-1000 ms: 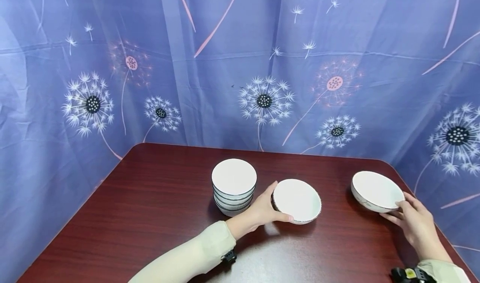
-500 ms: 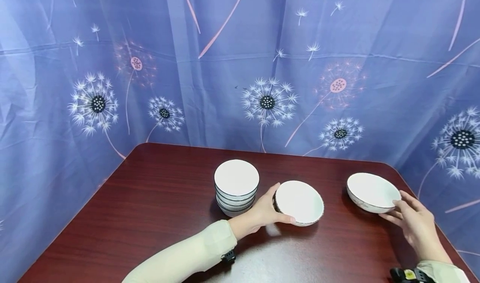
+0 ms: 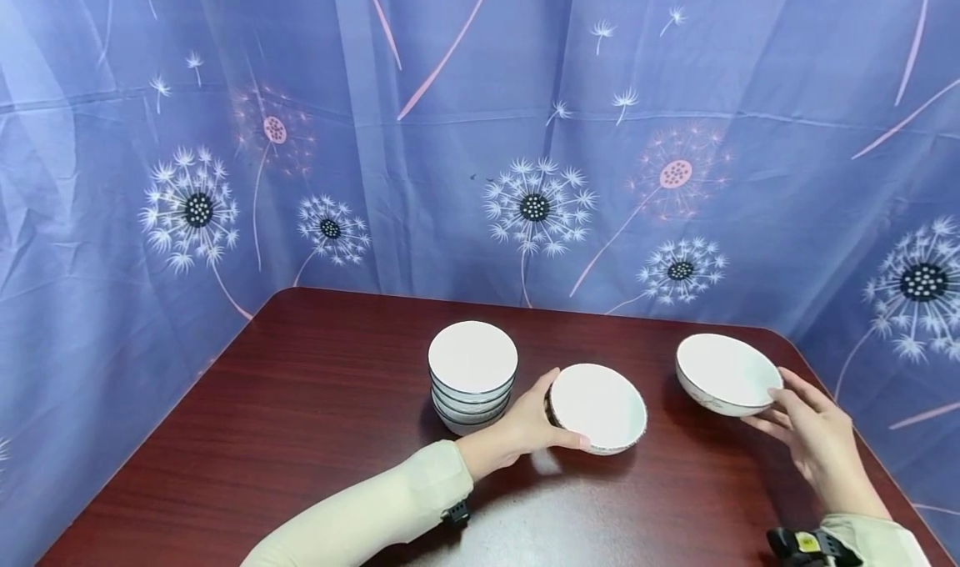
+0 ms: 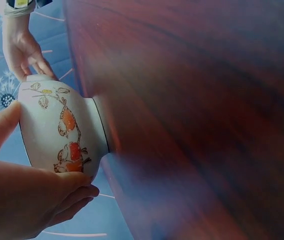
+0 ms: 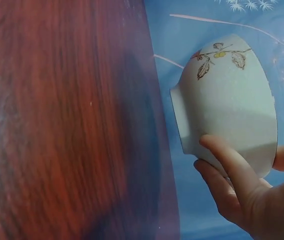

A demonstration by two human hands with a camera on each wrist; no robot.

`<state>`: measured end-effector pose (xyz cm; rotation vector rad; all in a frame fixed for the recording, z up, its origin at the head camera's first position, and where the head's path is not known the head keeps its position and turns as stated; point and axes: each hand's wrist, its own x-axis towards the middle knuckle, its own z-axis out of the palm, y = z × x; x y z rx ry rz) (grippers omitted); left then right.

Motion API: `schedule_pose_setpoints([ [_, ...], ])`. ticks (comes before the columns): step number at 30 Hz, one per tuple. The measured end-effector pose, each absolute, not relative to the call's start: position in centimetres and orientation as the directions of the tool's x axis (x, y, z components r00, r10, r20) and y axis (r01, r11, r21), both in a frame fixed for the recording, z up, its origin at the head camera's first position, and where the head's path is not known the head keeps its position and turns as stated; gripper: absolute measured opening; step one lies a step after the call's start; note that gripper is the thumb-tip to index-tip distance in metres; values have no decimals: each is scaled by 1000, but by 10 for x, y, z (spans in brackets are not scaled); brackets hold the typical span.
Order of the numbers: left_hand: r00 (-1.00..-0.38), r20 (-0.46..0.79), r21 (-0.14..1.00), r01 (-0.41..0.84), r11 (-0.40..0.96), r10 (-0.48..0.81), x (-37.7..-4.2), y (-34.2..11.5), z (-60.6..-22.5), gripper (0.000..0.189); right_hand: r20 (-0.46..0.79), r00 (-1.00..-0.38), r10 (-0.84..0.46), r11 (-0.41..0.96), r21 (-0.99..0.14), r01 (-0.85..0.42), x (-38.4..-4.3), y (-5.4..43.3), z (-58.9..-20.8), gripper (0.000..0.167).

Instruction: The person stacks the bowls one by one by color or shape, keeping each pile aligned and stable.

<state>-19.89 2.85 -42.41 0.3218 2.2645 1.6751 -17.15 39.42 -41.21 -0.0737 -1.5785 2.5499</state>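
My left hand grips the near-left side of a white bowl, its thumb at the rim. In the left wrist view this bowl shows orange fruit and brown leaves on its outside, and its foot appears to rest on the table. At the right, my right hand holds a second white bowl above the table, thumb at the rim and fingers beneath. Leaves and a yellow fruit decorate this bowl in the right wrist view. Directly left of the middle bowl stands a stack of white bowls.
A dark red wooden table carries everything. Behind it and along both sides hangs a blue curtain with dandelion prints. Each wrist wears a black strapped device, such as the right wrist camera.
My right hand has moved left with its bowl, most recently also rising slightly. The left hand keeps its grip on the middle bowl. The head view has shifted a little.
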Motion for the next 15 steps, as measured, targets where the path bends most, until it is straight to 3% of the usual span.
schedule_pose_setpoints([
  [7,-920,-122,966,-24,256,373,-199,29,-423,108,72,-992,103,-506,-855,-114,-174,386,-409,37],
  [15,-918,-119,968,-23,250,378,-199,28,-424,107,66,-994,85,-477,-873,-99,-177,375,-401,37],
])
